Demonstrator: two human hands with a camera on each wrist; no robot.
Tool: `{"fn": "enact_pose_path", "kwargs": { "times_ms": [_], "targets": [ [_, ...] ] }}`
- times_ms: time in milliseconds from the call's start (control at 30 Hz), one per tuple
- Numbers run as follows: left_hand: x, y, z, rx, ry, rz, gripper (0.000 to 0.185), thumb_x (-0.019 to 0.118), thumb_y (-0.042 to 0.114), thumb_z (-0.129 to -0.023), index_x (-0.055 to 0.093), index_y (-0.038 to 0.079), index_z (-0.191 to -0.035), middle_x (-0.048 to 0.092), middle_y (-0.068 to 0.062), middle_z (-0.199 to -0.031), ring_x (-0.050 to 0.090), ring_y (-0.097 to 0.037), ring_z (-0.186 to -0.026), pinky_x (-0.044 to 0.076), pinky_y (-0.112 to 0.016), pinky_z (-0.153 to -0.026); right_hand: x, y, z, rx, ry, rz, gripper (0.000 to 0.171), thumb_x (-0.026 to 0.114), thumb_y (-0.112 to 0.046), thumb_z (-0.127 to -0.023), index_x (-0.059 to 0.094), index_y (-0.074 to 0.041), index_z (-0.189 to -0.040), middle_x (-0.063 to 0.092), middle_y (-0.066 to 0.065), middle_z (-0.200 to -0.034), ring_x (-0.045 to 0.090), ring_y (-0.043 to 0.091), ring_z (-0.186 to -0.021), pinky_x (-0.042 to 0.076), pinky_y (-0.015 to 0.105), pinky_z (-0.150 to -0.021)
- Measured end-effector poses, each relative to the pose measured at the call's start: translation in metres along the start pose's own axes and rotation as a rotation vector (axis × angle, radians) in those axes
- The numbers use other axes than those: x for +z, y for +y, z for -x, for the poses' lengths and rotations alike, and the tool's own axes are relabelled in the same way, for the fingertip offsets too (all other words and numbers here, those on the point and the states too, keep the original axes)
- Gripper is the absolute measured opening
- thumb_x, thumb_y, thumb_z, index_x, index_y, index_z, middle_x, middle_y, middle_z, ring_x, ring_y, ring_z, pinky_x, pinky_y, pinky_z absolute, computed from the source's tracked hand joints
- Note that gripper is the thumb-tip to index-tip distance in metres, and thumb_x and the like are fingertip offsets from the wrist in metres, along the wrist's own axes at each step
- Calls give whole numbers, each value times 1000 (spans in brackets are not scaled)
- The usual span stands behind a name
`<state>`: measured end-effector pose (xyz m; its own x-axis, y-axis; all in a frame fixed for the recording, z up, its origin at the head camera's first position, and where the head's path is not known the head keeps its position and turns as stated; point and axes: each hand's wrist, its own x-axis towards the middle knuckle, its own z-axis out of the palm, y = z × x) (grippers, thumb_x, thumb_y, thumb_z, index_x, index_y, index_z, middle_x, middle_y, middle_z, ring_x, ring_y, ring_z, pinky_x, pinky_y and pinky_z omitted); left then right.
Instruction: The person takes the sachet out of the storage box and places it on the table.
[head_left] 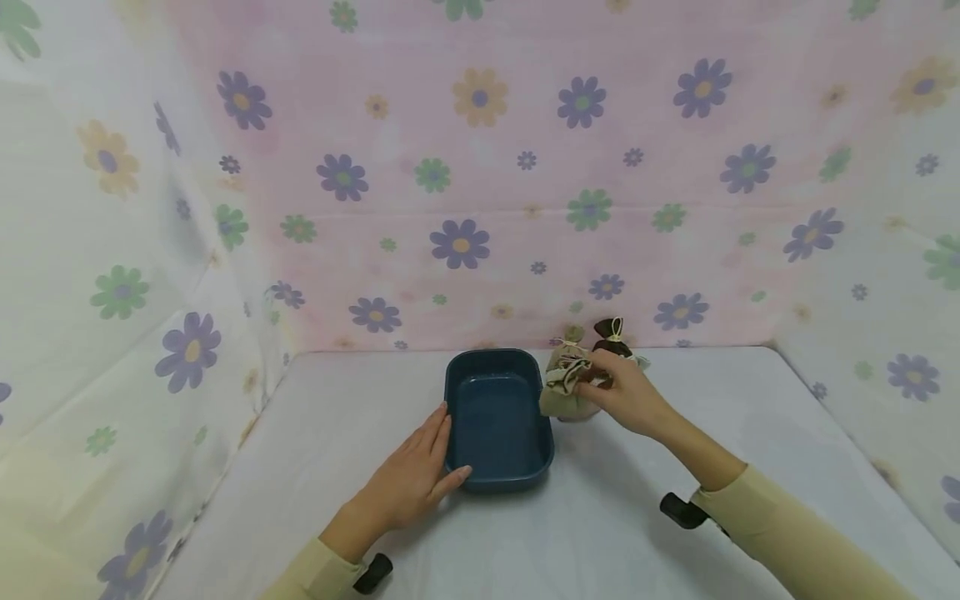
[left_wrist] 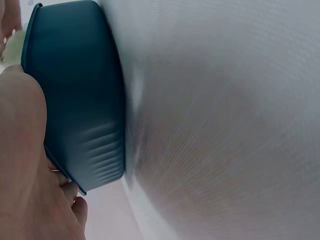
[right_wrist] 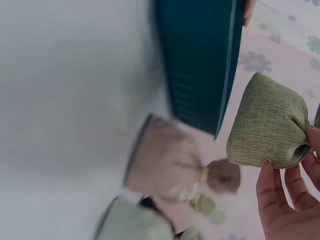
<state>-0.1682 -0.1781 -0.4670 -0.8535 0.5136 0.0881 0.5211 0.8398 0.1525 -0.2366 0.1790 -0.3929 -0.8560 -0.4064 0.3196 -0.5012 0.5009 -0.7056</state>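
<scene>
The small olive-green woven cloth pouch [right_wrist: 267, 122], tied at its neck, sits pinched in the fingers of your right hand [head_left: 626, 393], lifted just beside the right wall of the dark blue rectangular plastic tub [head_left: 497, 417]. In the right wrist view your fingertips [right_wrist: 280, 187] curl round the gathered neck while the plump body bulges out beyond them toward the tub. Judging by the weave and the way it bulges, the pouch looks soft and light, likely to sag and swing rather than hold its shape, so the cinched neck where your fingers already are seems the surest place to hold it; it does not look fragile or slippery. Just past your fingertips a pinkish pouch with a cord tie [right_wrist: 167, 165] and a pale grey-green pouch [right_wrist: 132, 222] lie on the white table [head_left: 615, 517], blurred in that view, and a dark brown pouch [head_left: 611, 342] stands behind your knuckles. Your left hand [head_left: 411, 483] lies flat with straight fingers against the near left corner of the tub, touching its wall and gripping nothing. Flowered cloth [head_left: 480, 167] hangs beyond everything.
</scene>
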Motion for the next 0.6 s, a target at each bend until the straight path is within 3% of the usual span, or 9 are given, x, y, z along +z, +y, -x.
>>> {"fn": "enact_pose_path", "kwargs": {
  "times_ms": [267, 467, 600],
  "targets": [
    [2, -1, 5, -26, -12, -8, 93, 25, 67, -105, 15, -7, -161, 2, -22, -170, 12, -32, -157, 24, -47, -124, -14, 27, 30, 98, -40, 71, 7, 69, -6, -96, 68, -7, -103, 68, 6, -101, 66, 24, -95, 58, 35, -75],
    [-4, -5, 4, -22, 10, 6, 93, 28, 66, -106, 15, -7, -160, 1, -21, -170, 12, -33, -157, 24, -49, -124, -9, 49, 32, 130, -68, 78, 9, 69, -7, -95, 67, -3, -103, 71, 11, -101, 68, 31, -97, 56, 41, -78],
    [-4, -5, 3, -25, -17, 7, 94, 26, 68, -105, 14, -7, -161, 0, -20, -171, 10, -31, -158, 24, -47, -124, -2, 65, 35, 155, -80, 85, 12, 68, -11, -97, 66, -2, -104, 69, 13, -104, 67, 33, -99, 55, 43, -80]
  ]
}}
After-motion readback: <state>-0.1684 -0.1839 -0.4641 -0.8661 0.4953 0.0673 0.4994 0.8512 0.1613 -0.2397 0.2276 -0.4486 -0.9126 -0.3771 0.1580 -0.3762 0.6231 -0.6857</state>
